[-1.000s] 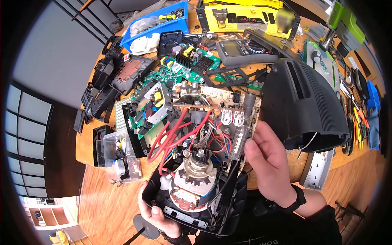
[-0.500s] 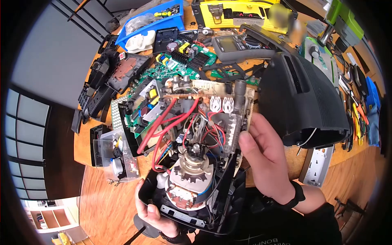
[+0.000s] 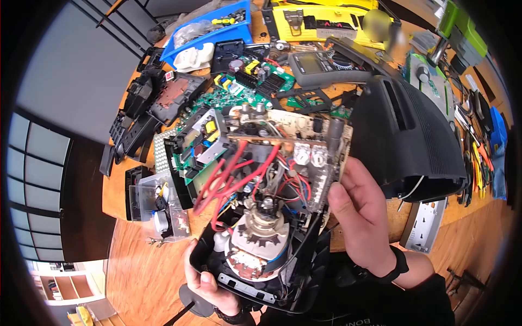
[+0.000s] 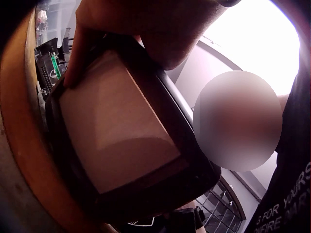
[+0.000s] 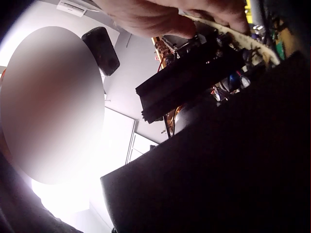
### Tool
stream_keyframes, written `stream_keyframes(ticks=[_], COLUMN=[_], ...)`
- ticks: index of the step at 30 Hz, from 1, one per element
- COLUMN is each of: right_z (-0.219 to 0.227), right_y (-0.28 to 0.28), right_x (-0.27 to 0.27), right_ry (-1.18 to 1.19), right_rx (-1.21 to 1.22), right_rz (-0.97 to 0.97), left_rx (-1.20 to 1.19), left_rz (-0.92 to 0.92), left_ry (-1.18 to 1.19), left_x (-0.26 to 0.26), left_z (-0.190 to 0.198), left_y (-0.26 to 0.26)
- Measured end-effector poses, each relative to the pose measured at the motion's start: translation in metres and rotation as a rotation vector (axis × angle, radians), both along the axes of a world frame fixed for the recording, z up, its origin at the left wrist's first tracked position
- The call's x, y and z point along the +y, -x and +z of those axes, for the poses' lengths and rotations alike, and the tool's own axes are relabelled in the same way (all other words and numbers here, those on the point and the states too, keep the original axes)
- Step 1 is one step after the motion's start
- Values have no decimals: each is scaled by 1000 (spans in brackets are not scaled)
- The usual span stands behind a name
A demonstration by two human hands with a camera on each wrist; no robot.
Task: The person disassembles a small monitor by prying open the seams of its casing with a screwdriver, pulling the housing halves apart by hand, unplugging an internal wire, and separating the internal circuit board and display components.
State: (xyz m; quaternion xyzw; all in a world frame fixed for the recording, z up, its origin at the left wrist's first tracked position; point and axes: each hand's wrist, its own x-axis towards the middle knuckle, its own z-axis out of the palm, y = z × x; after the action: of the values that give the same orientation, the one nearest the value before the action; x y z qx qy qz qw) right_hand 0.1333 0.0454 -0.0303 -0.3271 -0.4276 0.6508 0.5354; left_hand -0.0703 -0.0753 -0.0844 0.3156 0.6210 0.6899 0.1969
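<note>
A small CRT television with its back off is held up in front of me, picture tube neck upward. My left hand grips its black front casing from the lower left corner; in the left wrist view the screen shows, fingers along its edge. With thumb and fingers my right hand pinches the right edge of the upright circuit board. Thick red wires and a bundle of thin coloured wires run between board and tube.
The black back cover stands on the table at right. Behind lie green circuit boards, a multimeter, a blue bin and a yellow case. A clear box of parts sits at the left edge, tools at far right.
Over the last half second the circuit board has tipped right and toward me in my right hand, and the red wires sway. The left hand keeps its hold on the casing.
</note>
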Motion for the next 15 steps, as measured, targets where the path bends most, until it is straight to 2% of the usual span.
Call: stream_keyframes(ticks=[4,6,9,12,13,15], right_z=[1,1,4,2,0,1], right_y=[0,0,-2,-7,-6,-6], right_x=[-2,-3,-4,-4,-3,-4], right_ry=[-7,-39,-80,-95,-98,-96], right_rx=[8,-1,-8,-51,-44,-41], right_rz=[-6,-7,-14,3,-7,-8], left_rx=[-66,-34,116,3,-52,-54], left_rz=[-53,-56,-24,-40,-107,-108], left_ry=[-13,-15,108,35,-25,-32], left_x=[2,1,5,9,2,3], left_z=[9,9,13,15,11,12], left_y=[-4,-3,-7,-10,-3,-3])
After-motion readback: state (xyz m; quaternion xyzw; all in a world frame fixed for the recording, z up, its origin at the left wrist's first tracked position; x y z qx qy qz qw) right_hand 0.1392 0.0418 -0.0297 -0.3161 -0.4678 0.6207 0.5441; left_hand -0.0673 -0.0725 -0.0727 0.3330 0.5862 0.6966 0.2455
